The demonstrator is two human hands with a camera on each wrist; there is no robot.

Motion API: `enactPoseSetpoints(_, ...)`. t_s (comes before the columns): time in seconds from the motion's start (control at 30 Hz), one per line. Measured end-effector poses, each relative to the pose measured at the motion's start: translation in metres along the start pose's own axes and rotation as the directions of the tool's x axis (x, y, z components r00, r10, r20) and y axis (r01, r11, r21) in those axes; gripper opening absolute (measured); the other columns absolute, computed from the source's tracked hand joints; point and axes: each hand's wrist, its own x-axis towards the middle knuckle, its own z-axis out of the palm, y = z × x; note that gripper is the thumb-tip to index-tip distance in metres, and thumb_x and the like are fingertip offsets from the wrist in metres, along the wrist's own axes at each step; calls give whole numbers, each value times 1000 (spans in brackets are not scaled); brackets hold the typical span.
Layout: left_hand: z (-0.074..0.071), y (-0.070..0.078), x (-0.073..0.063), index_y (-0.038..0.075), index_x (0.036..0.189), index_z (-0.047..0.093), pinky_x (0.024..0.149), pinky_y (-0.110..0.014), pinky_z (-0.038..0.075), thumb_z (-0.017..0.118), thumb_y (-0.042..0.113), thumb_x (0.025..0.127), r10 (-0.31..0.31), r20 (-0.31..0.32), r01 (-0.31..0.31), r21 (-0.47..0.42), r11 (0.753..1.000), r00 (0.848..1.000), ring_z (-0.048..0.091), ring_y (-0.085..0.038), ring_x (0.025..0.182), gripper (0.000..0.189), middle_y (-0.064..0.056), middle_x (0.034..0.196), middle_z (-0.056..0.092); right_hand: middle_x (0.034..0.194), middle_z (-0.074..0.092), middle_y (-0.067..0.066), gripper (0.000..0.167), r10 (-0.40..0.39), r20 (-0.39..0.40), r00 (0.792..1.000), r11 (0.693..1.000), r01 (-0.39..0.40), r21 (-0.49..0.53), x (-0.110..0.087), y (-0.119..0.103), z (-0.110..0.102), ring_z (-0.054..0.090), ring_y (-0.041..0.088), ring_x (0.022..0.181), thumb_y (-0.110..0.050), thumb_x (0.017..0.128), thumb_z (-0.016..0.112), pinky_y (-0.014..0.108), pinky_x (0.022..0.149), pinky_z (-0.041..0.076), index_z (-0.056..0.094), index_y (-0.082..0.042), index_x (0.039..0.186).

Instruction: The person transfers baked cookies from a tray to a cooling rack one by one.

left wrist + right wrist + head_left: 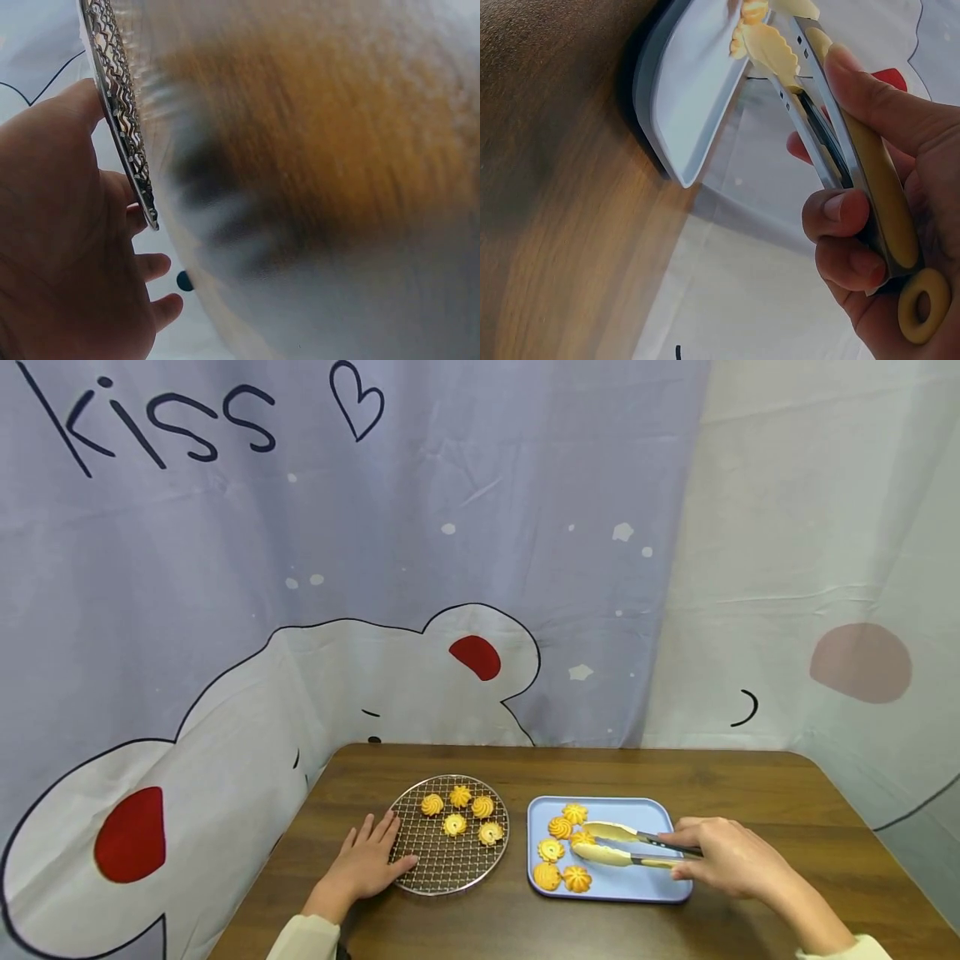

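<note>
My left hand (366, 858) rests at the left edge of a round wire rack (450, 868), its fingers spread and the thumb over the rim. In the left wrist view the fingers (166, 309) lie loosely beside the rack's metal rim (129, 169). Several piped butter cookies (454, 825) lie on the mesh. My right hand (738, 860) grips a pair of tongs (611, 856) with cream-coloured scalloped heads. Their parted tips reach around a cookie (581, 839) on the blue tray (637, 883). In the right wrist view, fingers and thumb wrap the tongs' handles (881, 195).
More swirl and flower-shaped cookies (551, 850) sit on the tray's left half. Rack and tray stand side by side on a brown wooden table (720, 777), a narrow gap between them. A printed curtain (585, 568) hangs behind the table.
</note>
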Motion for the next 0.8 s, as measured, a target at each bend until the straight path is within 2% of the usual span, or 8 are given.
enactPoseSetpoints(0.27,0,0,-1,2,157,34,117,-70,11,51,61,100,-1,0,1,-4,1000,1000,14,-50,151,84,-17,166,23,92,62,-20,43,-36,-20,999,999,36,8,1,-2,-2,48,-2,73,-33,81,85,23,61,44,78,-15,119)
enactPoseSetpoints(0.43,-1,0,-1,2,158,33,117,-70,11,51,60,100,-3,2,3,-9,1000,1000,14,-50,151,84,-17,166,23,91,60,-21,45,-54,-29,998,999,54,7,6,-6,-4,47,-3,73,-38,80,84,23,61,44,78,-16,119)
enactPoseSetpoints(0.6,-2,1,-2,3,158,33,118,-70,11,51,60,100,-6,6,6,-11,1000,1000,13,-49,152,84,-17,167,23,95,62,-22,46,-59,-29,998,998,60,14,11,-11,-4,52,-1,76,-38,80,84,24,64,47,77,-16,121)
enactPoseSetpoints(0.8,-1,1,-3,2,158,33,118,-70,11,51,59,100,-2,4,2,-13,1000,1000,14,-50,152,84,-17,166,23,100,67,-17,45,-117,-58,991,993,118,7,19,-18,-2,60,0,83,-38,80,84,27,66,51,78,-16,120)
